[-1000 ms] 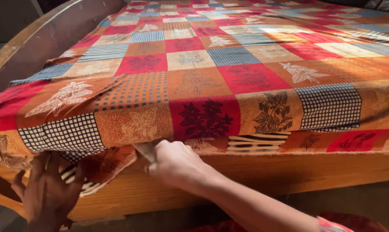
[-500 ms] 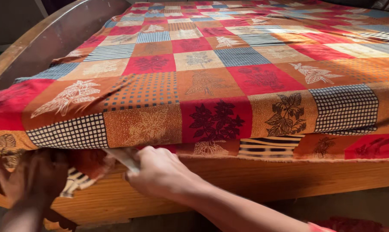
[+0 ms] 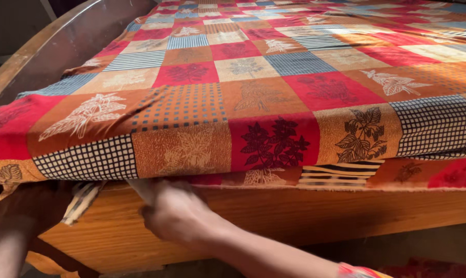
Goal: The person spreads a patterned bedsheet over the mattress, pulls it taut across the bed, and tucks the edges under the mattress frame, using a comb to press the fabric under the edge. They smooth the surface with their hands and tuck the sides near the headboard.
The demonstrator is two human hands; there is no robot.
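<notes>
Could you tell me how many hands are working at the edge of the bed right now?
2. The left hand is at the bed's near-left corner, under the patchwork sheet. The right hand is beside it, against the wooden frame, fingers under the sheet's edge. Both are partly hidden.

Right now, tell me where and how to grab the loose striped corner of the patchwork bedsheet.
Pinch the striped flap by its free lower end, coming from below at the bed's side. It hangs out from under the mattress edge against the wooden bed frame, between the left hand and right hand.

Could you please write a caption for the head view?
Both hands, left hand and right hand, at the patchwork bedsheet edge above the wooden bed frame.
</notes>
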